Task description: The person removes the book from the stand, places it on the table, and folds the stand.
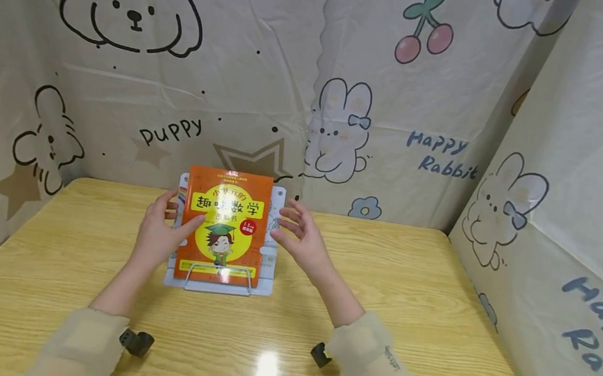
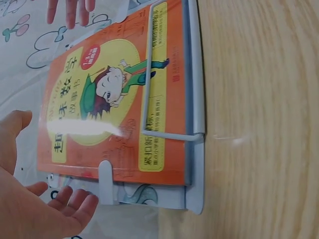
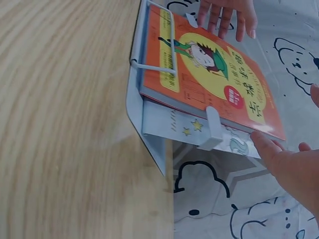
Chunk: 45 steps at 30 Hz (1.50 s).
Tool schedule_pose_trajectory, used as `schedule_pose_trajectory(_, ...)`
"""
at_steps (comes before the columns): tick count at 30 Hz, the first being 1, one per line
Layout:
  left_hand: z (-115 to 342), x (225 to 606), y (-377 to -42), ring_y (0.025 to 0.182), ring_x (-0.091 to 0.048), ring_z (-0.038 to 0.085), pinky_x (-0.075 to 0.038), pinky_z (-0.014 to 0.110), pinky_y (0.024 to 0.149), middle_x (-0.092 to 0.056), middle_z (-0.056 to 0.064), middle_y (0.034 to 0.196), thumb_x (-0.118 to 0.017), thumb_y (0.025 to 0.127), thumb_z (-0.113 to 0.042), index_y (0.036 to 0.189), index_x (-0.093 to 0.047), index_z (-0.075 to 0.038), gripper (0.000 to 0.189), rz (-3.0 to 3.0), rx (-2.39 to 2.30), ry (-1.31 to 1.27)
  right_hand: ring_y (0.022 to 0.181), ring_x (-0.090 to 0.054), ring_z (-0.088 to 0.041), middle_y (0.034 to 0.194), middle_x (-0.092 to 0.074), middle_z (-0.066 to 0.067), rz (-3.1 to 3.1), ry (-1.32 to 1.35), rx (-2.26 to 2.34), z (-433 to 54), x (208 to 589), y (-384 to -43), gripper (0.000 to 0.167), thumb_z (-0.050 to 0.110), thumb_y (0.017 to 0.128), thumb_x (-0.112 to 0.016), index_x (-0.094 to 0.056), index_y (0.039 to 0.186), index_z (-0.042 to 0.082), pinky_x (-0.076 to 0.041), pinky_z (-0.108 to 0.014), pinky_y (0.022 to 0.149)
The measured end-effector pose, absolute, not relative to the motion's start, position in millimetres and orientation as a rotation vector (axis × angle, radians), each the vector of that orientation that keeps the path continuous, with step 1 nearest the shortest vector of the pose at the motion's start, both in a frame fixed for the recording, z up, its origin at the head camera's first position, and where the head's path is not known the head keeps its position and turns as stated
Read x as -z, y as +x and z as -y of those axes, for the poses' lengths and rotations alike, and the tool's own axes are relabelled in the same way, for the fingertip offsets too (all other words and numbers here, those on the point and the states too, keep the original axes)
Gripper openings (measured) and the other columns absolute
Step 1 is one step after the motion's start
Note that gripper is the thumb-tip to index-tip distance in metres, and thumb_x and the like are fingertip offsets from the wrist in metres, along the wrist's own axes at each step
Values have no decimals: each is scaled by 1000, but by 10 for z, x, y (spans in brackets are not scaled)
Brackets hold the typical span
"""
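Note:
An orange children's book (image 1: 243, 249) with a yellow circle and a cartoon child in a green cap leans upright on a white book stand (image 1: 268, 271). Across its lower front runs a wire bar (image 2: 148, 94), and a small white clip (image 3: 213, 127) sits at the side edge. My left hand (image 1: 158, 230) is at the book's left side, fingers spread and thumb overlapping the cover in the head view. At the opposite side, my right hand (image 1: 304, 238) has loosely bent fingers; in the right wrist view one fingertip (image 3: 260, 139) is right at the book's edge. Neither hand grips anything.
The stand is near the back edge of a wood-grain table (image 1: 376, 320). Behind it hangs a pale cloth (image 1: 270, 73) printed with cartoon animals, and another cloth panel (image 1: 567, 212) closes off the right. Dark wrist devices (image 1: 137, 343) show at both sleeves.

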State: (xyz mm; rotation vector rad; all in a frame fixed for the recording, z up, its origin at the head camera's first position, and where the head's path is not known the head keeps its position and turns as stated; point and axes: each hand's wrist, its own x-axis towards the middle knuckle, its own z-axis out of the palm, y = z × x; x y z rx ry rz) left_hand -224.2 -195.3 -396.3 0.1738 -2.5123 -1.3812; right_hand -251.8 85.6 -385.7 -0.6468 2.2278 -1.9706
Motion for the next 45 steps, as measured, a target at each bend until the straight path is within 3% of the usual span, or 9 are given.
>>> schedule_pose_trajectory(5, 1940, 3993, -2274, 116, -39, 33, -47, 43, 88, -40, 18, 129, -64, 84, -52, 150, -22, -12, 87, 2497, 1388, 204, 134, -39, -27, 146, -39, -10, -2217, -576, 1918, -777, 3944, -2544, 72, 22, 89, -66, -25, 148, 19, -39, -45, 106)
schedule_pose_trajectory(16, 1892, 4062, -2332, 110, -41, 30, -45, 39, 87, -41, 16, 126, -67, 84, -47, 147, -27, -10, 83, 2466, 1395, 261, 129, -44, -24, 141, -45, -9, -2234, -476, 1920, -625, 4032, -2543, 73, 28, 89, -66, -27, 148, 12, -40, -38, 105)
schedule_pose_trajectory(22, 1866, 4085, -2349, 106, -43, 29, -46, 36, 87, -42, 16, 123, -66, 85, -46, 145, -31, -9, 79, 2450, 1388, 280, 129, -42, -30, 143, -42, -15, -2194, -408, 1953, -565, 3942, -2506, 70, 20, 90, -64, -27, 148, 5, -40, -40, 106)
schedule_pose_trajectory(32, 1812, 4098, -2381, 105, -42, 27, -45, 34, 89, -41, 15, 121, -67, 86, -42, 143, -35, -9, 74, 2418, 1398, 291, 117, -46, -25, 136, -45, -13, -2295, -309, 1907, -456, 3959, -2563, 69, 22, 90, -63, -28, 148, 10, -46, -37, 97)
schedule_pose_trajectory(37, 1801, 4107, -2398, 104, -43, 28, -46, 37, 89, -41, 15, 119, -71, 85, -29, 143, -35, -8, 72, 2423, 1362, 278, 112, -47, -21, 131, -48, -8, -2328, -274, 1903, -445, 3945, -2555, 67, 23, 89, -64, -31, 147, 14, -49, -33, 92)
schedule_pose_trajectory(45, 1797, 4123, -2404, 104, -44, 30, -48, 41, 92, -41, 16, 120, -74, 82, -17, 146, -32, -9, 77, 2435, 1322, 288, 97, -47, -18, 117, -50, -10, -2352, -296, 1914, -382, 3947, -2594, 62, 15, 87, -64, -38, 143, 5, -48, -24, 78)
